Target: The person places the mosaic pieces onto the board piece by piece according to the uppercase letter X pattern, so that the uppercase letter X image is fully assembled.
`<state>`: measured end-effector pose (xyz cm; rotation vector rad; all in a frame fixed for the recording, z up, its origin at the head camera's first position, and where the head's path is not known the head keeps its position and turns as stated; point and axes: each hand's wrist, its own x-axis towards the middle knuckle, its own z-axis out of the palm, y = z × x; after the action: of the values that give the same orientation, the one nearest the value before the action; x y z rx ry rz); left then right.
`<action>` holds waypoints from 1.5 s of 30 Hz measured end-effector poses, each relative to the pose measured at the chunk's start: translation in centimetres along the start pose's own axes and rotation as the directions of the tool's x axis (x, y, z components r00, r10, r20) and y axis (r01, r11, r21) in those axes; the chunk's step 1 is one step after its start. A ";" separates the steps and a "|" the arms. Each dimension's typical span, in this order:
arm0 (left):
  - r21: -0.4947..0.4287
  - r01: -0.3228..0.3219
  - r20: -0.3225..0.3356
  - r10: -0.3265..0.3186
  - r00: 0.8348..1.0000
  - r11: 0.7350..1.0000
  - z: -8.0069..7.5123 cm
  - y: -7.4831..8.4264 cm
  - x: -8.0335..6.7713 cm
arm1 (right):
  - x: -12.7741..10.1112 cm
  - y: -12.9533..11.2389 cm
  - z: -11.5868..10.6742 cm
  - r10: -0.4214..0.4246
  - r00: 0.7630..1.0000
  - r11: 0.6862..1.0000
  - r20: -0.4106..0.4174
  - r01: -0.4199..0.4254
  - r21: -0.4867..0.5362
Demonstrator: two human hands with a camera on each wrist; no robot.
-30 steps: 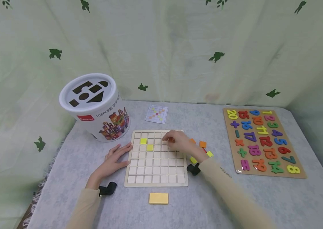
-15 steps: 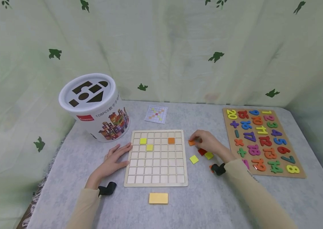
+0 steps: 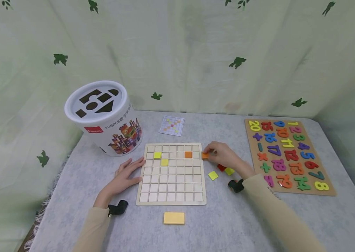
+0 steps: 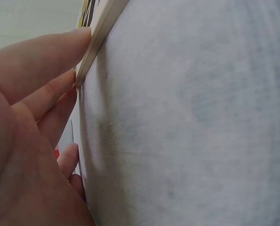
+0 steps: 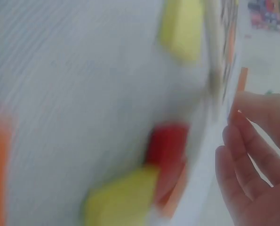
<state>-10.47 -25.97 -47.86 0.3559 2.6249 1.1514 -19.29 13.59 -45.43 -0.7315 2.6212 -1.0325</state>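
Orange tile (image 3: 205, 156) is getting pinched in the right hand (image 3: 224, 157) just off the grid board's (image 3: 171, 196) right edge | left hand (image 3: 127, 175) is lying flat with fingers relaxed, pressing the board's left edge | loose yellow tile (image 3: 213, 175) and red tile (image 3: 221, 167) are sitting just beside the right wrist

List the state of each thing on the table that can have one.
Grid board: flat, three tiles seated.
Left hand: fingers straight, pressing board's left edge.
Right hand: pinching orange tile beside board.
Bucket: lid on.
Number puzzle: filled with pieces.
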 end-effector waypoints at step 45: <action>0.002 -0.012 -0.018 0.012 1.000 1.000 0.1 -0.1 -0.1 | -3.7 1.0 -1.6 0.041 0.998 0.999 -0.037 -0.041 0.006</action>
<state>-10.38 -25.99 -47.95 0.3633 2.6429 1.1619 -17.10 17.03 -44.84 -0.6608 2.6518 -1.0508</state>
